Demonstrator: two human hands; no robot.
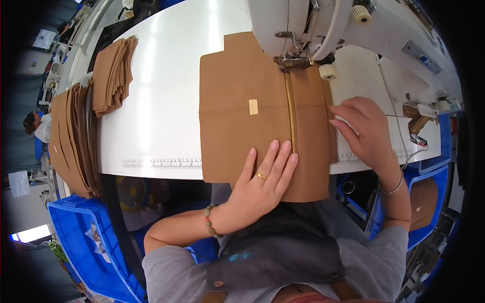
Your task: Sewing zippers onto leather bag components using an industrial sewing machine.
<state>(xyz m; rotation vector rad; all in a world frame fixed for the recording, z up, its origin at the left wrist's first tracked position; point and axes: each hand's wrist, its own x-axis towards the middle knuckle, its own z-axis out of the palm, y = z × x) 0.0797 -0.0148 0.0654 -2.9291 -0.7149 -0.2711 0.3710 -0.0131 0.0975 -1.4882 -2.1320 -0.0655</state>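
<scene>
A brown fabric panel (237, 136) lies on the sewing table, with a brass-coloured zipper (291, 116) running down it and a small pale label (253, 107) sewn left of the zipper. Its far end is under the needle area of a white sewing machine (295, 60). My left hand (265, 174) rests flat on the near part of the panel, fingers stretched out, fingertips beside the zipper's near end. At the panel's right edge is my right hand (361, 126), fingers bent, with a gap between thumb and fingertips and nothing visible in it.
Stacks of brown fabric pieces (113, 76) and larger brown panels (73, 141) sit at the left. Blue bins (96, 252) stand below the table on both sides. A ruler strip (161, 163) follows the near edge. Small brown scraps and a small tool (418, 140) lie at the right.
</scene>
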